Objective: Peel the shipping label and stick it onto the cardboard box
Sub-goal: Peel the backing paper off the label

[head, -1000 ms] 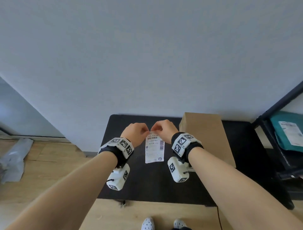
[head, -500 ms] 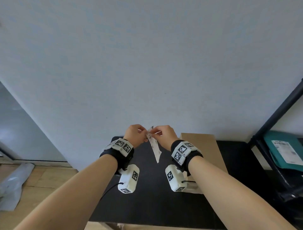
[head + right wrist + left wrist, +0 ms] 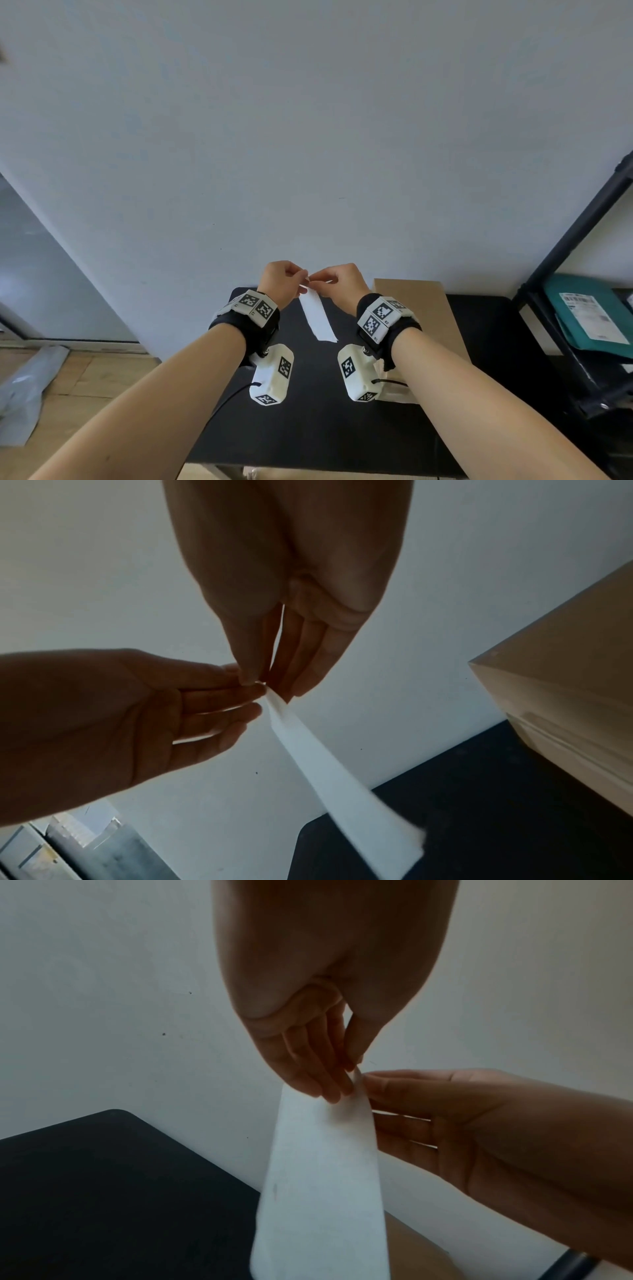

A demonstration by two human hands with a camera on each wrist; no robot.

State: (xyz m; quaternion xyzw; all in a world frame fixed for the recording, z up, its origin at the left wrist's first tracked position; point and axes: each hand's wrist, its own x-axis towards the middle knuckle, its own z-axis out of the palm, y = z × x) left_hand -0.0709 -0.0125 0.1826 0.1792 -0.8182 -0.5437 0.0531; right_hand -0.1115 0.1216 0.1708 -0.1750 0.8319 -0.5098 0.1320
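Observation:
The white shipping label [image 3: 318, 317] hangs in the air above the black table [image 3: 308, 428], its blank back side toward me. My left hand [image 3: 286, 284] and my right hand [image 3: 337, 284] both pinch its top edge, fingertips close together. In the left wrist view the label [image 3: 325, 1177] drops from the pinch, and my right hand [image 3: 462, 1118] comes in from the right. In the right wrist view the label [image 3: 335, 777] runs down to the right from the fingertips. The brown cardboard box [image 3: 421, 318] stands on the table just right of my right wrist.
A grey wall [image 3: 308, 137] rises right behind the table. A black shelf frame [image 3: 575, 274] stands at the right with a teal parcel [image 3: 589, 311] on it. A grey plastic bag [image 3: 24, 387] lies on the wooden floor at the left.
Both hands have lifted the label off the table and raised it toward the wall. It has turned, so its printed face no longer shows and it hangs edge-on, then back side out.

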